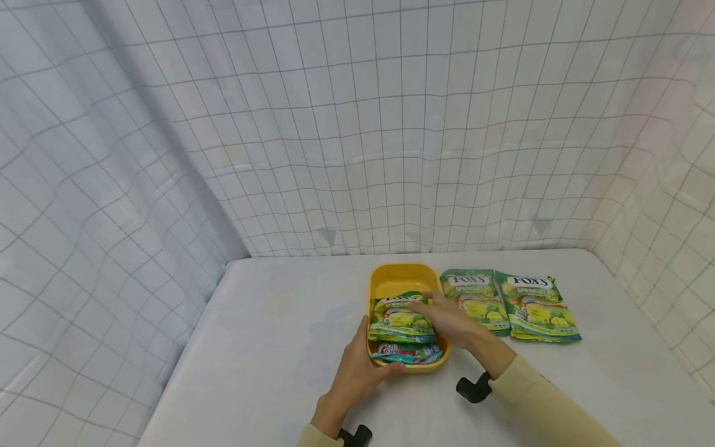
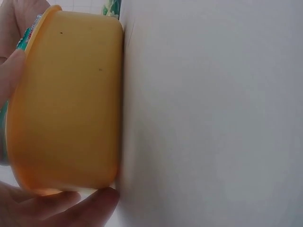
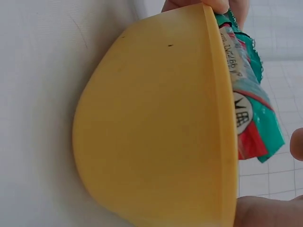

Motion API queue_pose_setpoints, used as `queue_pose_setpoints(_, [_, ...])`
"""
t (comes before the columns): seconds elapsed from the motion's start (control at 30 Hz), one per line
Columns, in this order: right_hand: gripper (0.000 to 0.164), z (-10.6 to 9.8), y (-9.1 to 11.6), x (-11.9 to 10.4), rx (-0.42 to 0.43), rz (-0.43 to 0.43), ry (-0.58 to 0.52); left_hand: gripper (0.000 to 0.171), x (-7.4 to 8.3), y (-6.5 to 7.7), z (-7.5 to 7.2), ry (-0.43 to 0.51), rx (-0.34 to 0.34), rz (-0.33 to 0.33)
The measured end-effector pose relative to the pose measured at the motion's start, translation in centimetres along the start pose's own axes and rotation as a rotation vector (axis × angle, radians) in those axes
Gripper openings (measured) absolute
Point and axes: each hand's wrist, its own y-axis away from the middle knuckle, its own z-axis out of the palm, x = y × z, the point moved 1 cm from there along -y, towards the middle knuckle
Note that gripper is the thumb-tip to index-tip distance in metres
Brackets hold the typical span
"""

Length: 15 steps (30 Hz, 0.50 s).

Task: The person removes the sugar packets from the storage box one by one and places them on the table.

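A yellow plastic container (image 1: 406, 271) stands on the white table. My left hand (image 1: 356, 366) grips its near left corner, the thumb on the front rim and the fingers along the left side. Inside, a green Fox's Spring Tea candy bag (image 1: 401, 323) lies above a teal and red packet (image 1: 413, 354), which sticks up past the rim in the right wrist view. My right hand (image 1: 451, 323) reaches over the right rim and holds the green bag by its right edge, the thumb across its face. The fingertips behind the bag are hidden.
Right of the container two more green Fox's candy bags lie flat side by side, a nearer one (image 1: 473, 301) and a farther one (image 1: 539, 310). White grid-patterned curtains (image 1: 385, 155) enclose the table (image 1: 268, 347) at the back and both sides.
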Motion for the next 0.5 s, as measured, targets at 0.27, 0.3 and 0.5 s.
queue_pose_setpoints(0.27, [0.080, 0.8, -1.1, 0.7, 0.029, -0.017, -0.087, 0.126, -0.1, -0.1, -0.2, -0.004, 0.006, -0.009])
queue_pose_setpoints(0.3, [0.080, 0.9, -1.3, 0.8, 0.028, -0.020, -0.095, 0.126, -0.1, -0.1, -0.1, -0.005, 0.005, -0.012])
queue_pose_setpoints(0.5, [0.079, 1.2, -2.2, 1.0, 0.036, -0.027, -0.105, 0.127, -0.2, -0.1, 0.1, -0.013, -0.001, -0.027])
